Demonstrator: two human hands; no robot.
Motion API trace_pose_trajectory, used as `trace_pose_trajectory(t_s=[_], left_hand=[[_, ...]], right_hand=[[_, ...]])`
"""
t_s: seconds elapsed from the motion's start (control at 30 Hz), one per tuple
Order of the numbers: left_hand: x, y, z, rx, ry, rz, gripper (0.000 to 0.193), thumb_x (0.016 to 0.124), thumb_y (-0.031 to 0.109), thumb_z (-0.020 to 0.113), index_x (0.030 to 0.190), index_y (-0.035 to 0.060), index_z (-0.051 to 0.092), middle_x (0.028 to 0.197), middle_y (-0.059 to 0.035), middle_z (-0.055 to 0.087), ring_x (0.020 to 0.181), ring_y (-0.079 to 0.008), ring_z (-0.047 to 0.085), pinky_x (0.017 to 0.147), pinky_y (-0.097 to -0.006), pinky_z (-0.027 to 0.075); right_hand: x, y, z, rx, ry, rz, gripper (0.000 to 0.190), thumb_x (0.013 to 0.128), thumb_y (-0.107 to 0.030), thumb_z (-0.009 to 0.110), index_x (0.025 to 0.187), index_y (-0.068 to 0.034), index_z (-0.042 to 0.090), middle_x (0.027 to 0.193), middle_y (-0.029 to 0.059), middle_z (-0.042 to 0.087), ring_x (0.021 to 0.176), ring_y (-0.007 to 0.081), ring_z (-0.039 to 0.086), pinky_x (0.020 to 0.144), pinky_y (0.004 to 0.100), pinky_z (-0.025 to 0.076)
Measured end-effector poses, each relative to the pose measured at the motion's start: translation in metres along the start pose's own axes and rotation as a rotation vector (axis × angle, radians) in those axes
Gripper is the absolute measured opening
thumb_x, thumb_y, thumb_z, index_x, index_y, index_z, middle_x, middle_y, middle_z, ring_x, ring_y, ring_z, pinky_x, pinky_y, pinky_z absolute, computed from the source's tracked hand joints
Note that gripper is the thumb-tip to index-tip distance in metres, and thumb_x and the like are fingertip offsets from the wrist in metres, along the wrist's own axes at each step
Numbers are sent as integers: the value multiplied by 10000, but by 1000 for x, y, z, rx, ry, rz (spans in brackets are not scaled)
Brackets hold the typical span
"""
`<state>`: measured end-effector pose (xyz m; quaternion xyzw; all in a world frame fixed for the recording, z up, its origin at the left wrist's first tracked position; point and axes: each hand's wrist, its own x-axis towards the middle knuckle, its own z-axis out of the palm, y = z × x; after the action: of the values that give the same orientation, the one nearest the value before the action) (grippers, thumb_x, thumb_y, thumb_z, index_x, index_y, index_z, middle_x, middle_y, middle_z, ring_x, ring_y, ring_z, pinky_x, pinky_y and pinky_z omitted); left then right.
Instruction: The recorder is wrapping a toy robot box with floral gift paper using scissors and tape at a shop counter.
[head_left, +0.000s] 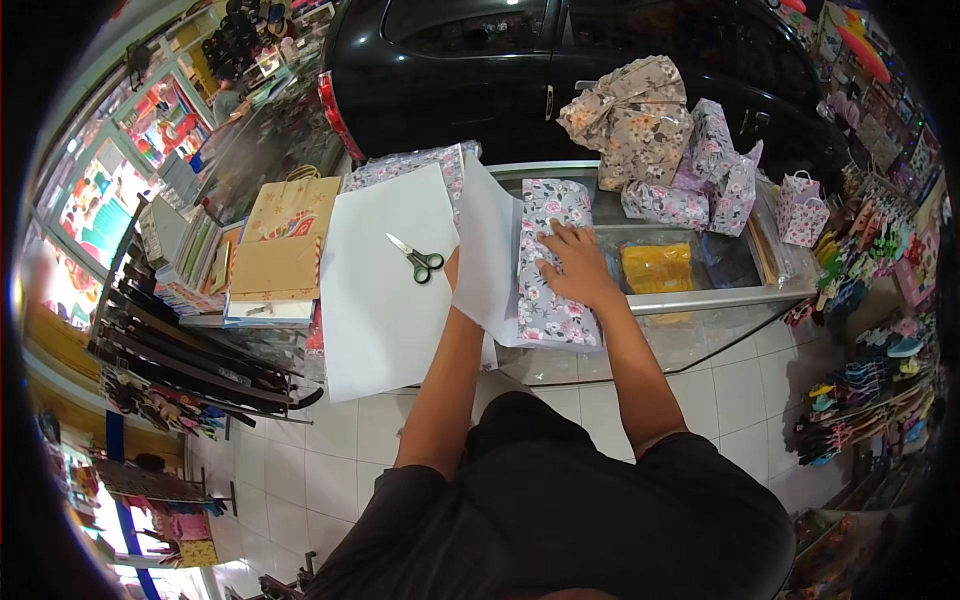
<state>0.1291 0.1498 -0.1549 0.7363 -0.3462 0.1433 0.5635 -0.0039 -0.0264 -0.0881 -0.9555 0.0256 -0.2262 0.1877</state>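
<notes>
A floral-wrapped flat package lies on a glass display counter, its grey paper patterned with pink roses. My right hand rests flat on it, fingers spread. From its left side a flap of the wrapping paper stands raised, white underside showing. Most of my left hand is hidden behind this flap, so its grip cannot be made out. Left of the flap, green-handled scissors lie slightly open on a large white sheet.
Several wrapped gifts stand at the back right, near a yellow packet seen inside the counter. Brown paper bags and stacked books lie left. Beyond the counter is a black car. A person stands far left.
</notes>
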Motion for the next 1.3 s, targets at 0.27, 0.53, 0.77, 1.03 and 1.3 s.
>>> trace_pose_trajectory(t_s=[0.27,0.53,0.77,1.03,1.3], left_hand=[[16,24,1,-1288,47,-718,432,1054,206,381,1364,-55,532,1185,-154,670,1023,-200,670,892,-318,532],[31,61,4,-1061,-179,-424,544,1072,218,296,1540,-58,276,1551,-243,350,1441,-319,353,1217,-368,245],[28,79,2,-822,-194,-284,502,1079,251,388,1508,-9,395,1579,-157,371,1468,-217,343,1202,-340,271],[30,87,31,-949,-298,-467,538,1063,257,412,1554,42,361,1638,-87,294,1518,-211,236,1221,-313,162],[15,124,51,361,-450,-133,562,998,292,415,1526,100,390,1637,-206,254,1527,-434,156,1145,-745,59]], right_hand=[[0,-3,-4,-23,0,-4,484,874,-340,654,1308,-125,645,1472,187,514,1357,399,449,1175,514,266],[0,-2,-2,-20,-2,6,485,871,-338,651,1309,-128,645,1476,188,509,1368,401,441,1183,524,257],[4,-8,-1,-15,-6,-12,494,869,-342,643,1313,-126,638,1482,190,502,1371,416,433,1185,542,245],[4,-2,-1,-44,-40,-6,532,859,-361,628,1323,-100,625,1499,196,480,1373,430,420,1192,536,237],[-19,38,23,95,5,35,1046,666,-441,783,1501,34,370,1545,336,308,1477,454,247,1228,519,189]])
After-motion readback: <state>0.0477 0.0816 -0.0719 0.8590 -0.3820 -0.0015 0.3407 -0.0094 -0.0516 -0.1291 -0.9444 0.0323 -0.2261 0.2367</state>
